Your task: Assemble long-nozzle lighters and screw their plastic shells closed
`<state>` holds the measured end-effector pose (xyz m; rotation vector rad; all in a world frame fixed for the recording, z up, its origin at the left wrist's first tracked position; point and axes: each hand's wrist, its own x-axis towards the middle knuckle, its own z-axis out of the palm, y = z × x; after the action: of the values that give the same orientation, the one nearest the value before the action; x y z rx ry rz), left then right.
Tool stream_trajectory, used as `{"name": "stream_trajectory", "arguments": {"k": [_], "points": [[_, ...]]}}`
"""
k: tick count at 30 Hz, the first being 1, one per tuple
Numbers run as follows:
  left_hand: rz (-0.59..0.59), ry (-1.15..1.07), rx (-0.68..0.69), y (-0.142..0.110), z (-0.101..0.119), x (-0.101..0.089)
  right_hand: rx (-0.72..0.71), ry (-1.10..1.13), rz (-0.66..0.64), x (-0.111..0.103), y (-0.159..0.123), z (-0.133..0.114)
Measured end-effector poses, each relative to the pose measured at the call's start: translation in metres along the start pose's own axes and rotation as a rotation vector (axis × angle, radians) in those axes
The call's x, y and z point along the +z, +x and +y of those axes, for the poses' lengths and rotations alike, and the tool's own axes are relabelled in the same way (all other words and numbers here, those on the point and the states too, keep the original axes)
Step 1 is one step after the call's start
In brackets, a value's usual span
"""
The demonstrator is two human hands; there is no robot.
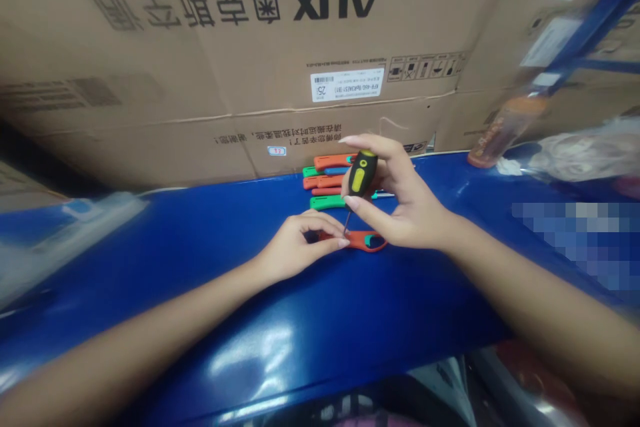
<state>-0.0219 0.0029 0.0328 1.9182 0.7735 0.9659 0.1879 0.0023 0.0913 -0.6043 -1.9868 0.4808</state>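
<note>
My right hand (395, 197) is closed around the black and yellow handle of a screwdriver (358, 177), held nearly upright with its shaft pointing down. The tip meets an orange utility knife (364, 240) with a green slider, which lies on the blue surface. Against that knife's left part my left hand (303, 240) pinches with thumb and fingers, hiding its left end. Just beyond lie several similar knives in a stack, among them a green one (327, 202) and an orange one (330, 162). My right hand partly covers them.
Large cardboard cartons (225, 67) stand behind the blue table (200, 240). To the right are an orange-capped bottle (505, 133) and a plastic bag (585, 150). Clear plastic packaging (85, 233) lies at left. Dark items (400, 393) show below the front edge.
</note>
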Motion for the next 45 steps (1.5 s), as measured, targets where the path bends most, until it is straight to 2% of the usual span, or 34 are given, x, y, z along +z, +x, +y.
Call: {"name": "stream_trajectory", "arguments": {"k": [7, 18, 21, 25, 29, 31, 34, 38, 45], "points": [[-0.011, 0.042, -0.007, 0.001, -0.006, -0.001, 0.104, 0.027, 0.07, -0.003, -0.009, 0.01], [0.031, 0.098, 0.004, 0.001, -0.014, 0.001, 0.096, -0.005, 0.1, -0.004, -0.013, 0.021], [0.037, 0.146, 0.058, 0.001, -0.013, 0.0, 0.062, -0.022, 0.097, -0.002, -0.014, 0.02], [-0.1, 0.367, 0.157, 0.003, -0.01, -0.015, 0.033, -0.064, 0.096, -0.002, -0.015, 0.021], [-0.239, 0.476, 0.121, 0.003, -0.014, -0.028, -0.005, -0.088, 0.115, -0.004, -0.014, 0.025], [-0.246, 0.436, 0.119, 0.002, -0.019, -0.026, -0.031, -0.098, 0.114, -0.003, -0.014, 0.027], [-0.194, 0.388, 0.134, -0.001, -0.025, -0.013, -0.074, -0.12, 0.08, 0.0, -0.016, 0.027], [-0.209, 0.415, 0.222, -0.006, -0.025, 0.0, -0.115, -0.118, 0.0, 0.006, -0.019, 0.022], [-0.236, 0.468, 0.312, -0.008, -0.027, -0.001, -0.125, -0.147, -0.028, 0.009, -0.023, 0.02]]}}
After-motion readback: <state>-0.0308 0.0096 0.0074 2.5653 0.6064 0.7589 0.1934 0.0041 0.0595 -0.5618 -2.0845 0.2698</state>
